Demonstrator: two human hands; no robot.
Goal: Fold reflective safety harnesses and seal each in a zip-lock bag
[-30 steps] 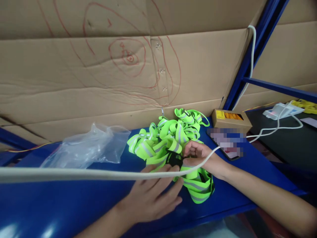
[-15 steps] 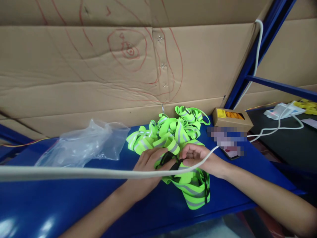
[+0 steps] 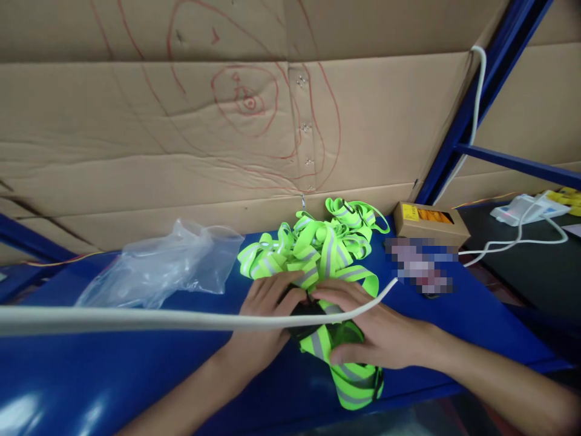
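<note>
1. The left hand point(image 3: 267, 318), which lay flat on the blue tabletop point(image 3: 91, 375) a second ago, has come up to the black fitting point(image 3: 303, 313). Its fingers point(image 3: 290, 295) are now curled narrowly around that fitting.
2. The right hand point(image 3: 379, 330) no longer pinches from the side. It has turned palm down over the folded strap point(image 3: 349, 378), fingers laid across the top and thumb pressing from below, so it holds the strap clamped.
3. The folded strap sits under both hands near the front edge of the tabletop, a little closer to the person than before. Its free end hangs just past the right thumb.
4. By my reading, the work has gone from steadying the strap to a two-handed grip on its fitting.
5. The pile of neon straps point(image 3: 318, 248) behind it has not moved, and neither have the plastic bag point(image 3: 167, 266) or the small carton point(image 3: 429, 221).
6. The white cable point(image 3: 136, 318) still crosses in front of both hands and hides part of the knuckles.
</note>
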